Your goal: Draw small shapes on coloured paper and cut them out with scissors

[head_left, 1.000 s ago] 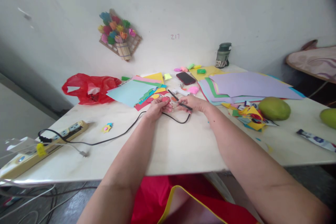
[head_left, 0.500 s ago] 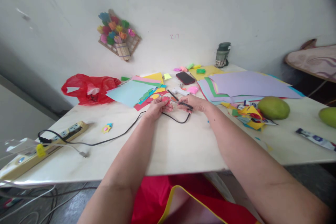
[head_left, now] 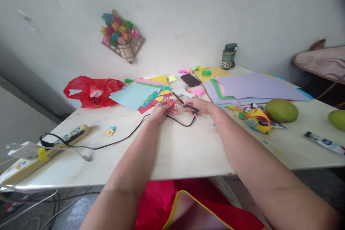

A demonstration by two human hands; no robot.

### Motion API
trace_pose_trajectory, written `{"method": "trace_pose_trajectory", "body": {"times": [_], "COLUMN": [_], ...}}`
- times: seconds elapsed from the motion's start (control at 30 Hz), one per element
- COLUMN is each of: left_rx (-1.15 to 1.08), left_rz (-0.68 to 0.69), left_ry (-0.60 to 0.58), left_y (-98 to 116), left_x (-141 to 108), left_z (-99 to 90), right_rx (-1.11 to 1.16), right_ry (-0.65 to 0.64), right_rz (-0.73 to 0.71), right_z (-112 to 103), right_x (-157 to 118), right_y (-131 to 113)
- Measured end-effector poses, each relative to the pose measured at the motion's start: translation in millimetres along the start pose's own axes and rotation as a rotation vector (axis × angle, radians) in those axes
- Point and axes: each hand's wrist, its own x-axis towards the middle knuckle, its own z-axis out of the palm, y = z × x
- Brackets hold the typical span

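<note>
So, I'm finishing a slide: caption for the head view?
Right hand holds scissors, left hand a small red piece, over a paper-strewn table.
</note>
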Motion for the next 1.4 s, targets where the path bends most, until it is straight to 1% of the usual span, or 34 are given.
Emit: {"method": "trace_pose_trajectory", "body": {"times": [0.27, 0.53, 0.77, 1.1, 1.4], "left_rx": [-0.012, -0.004, -0.006, -0.022, -0.032], "left_rz": [0.01, 0.011, 0.012, 0.004, 0.022], "left_ry": [-0.014, -0.017, -0.004, -0.003, -0.03], "left_y": [-0.8, -3.7, -3.3, -2.8, -2.8], "left_x": [0.5, 1.8, 1.1, 0.7, 0.2], "left_z": [-1.0, -3.8, -3.1, -2.4, -2.6], "right_rx": [-0.018, -0.021, -0.013, -0.013, -0.001], "right_ry": [-0.007, -0.003, -0.001, 0.003, 0.0], "right_rz": [-0.035, -0.003, -0.028, -0.026, -0.052], "right_z": [-0.1, 1.0, 0.1, 1.2, -0.1], "right_x": [1.0, -0.5, 1.1, 0.8, 3.3], "right_y": [2.7, -0.2, 2.5, 2.3, 6.5]}}
